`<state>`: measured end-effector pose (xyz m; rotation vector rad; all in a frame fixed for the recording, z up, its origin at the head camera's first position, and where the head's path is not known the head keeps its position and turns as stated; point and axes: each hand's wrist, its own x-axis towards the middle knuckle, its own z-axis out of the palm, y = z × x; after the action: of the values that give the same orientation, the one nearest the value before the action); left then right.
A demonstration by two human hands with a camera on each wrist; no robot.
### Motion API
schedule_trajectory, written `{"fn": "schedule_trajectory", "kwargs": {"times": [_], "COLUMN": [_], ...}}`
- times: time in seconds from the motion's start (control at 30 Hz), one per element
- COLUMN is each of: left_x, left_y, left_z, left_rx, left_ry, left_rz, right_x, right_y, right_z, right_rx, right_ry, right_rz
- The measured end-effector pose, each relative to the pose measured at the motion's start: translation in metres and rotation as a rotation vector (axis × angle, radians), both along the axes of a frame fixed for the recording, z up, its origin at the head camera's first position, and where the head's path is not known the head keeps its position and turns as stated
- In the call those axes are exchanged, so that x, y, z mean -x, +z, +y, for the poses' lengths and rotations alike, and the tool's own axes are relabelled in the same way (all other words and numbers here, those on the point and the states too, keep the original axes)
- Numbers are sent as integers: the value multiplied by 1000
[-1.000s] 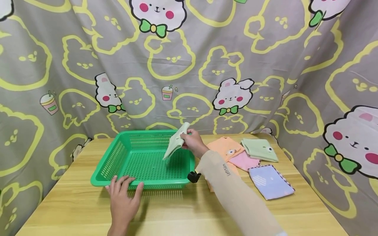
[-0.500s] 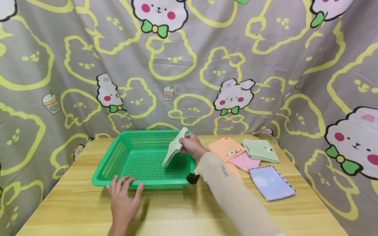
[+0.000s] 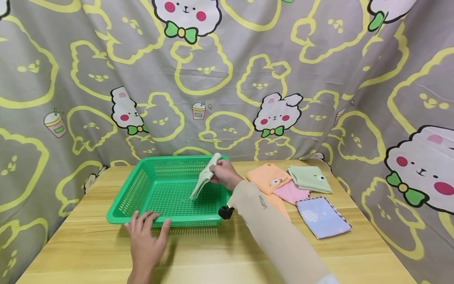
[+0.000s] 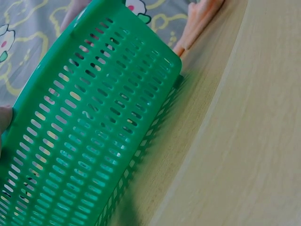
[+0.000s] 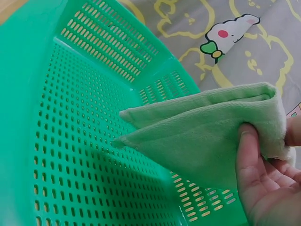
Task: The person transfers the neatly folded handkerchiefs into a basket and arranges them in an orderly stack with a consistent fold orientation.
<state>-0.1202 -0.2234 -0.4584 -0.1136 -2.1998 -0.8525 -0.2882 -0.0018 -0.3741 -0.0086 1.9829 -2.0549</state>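
Two hands: both at the green basket (image 3: 142, 189), one on its near rim, one over its right half.
Left hand (image 3: 145, 236): flat on the table (image 3: 88, 252) at the basket's near wall, fingers spread and straight, tips touching the near rim; grasps nothing. Wrist view shows only the slotted wall (image 4: 89, 136) close up.
Basket: sits on the table left of centre, long axis left-right; floor bare where visible.
Folded pale green cloth (image 3: 203, 177): above the basket's right half, inside its rim line, hanging free of the floor as far as I can tell.
Cloth axis: long axis slanted, upper end at the fingers, lower corner pointing down-left toward the basket floor (image 5: 75, 155).
Key relation: cloth lies below and left of the gripping fingers; the right hand is the nearer one by far, since it holds it.
Right hand (image 3: 221, 175): over the basket's right rim, thumb and fingers pinching the cloth's top fold; forearm in a beige sleeve (image 3: 280, 236) reaches in from the near right.
Right of basket: orange cloth (image 3: 267, 179), pink cloth (image 3: 292, 193), green cloth (image 3: 310, 178), blue cloth (image 3: 322, 217) lie on the table, overlapping or close together.
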Motion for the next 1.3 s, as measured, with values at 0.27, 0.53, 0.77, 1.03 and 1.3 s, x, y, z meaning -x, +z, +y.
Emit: {"fn": "schedule_trajectory", "kwargs": {"times": [0.27,0.53,0.77,1.03,1.3], "left_x": [-3,-2,-2,0,1], "left_y": [-1,-2,-2,-3,-2], "left_z": [-2,-2,-2,-2,-1], "left_rx": [2,7,2,2,2], "left_ry": [13,10,15,17,7], "left_rz": [-10,-2,9,15,23], "right_x": [-2,-3,-3,-1,2], "right_y": [-4,-11,-9,-7,-15], "right_z": [-11,-17,-20,-21,-24], "right_rx": [-8,14,47,73,95], "right_ry": [66,97,166,227,170], "right_rz": [-18,-28,-74,-105,-150]}}
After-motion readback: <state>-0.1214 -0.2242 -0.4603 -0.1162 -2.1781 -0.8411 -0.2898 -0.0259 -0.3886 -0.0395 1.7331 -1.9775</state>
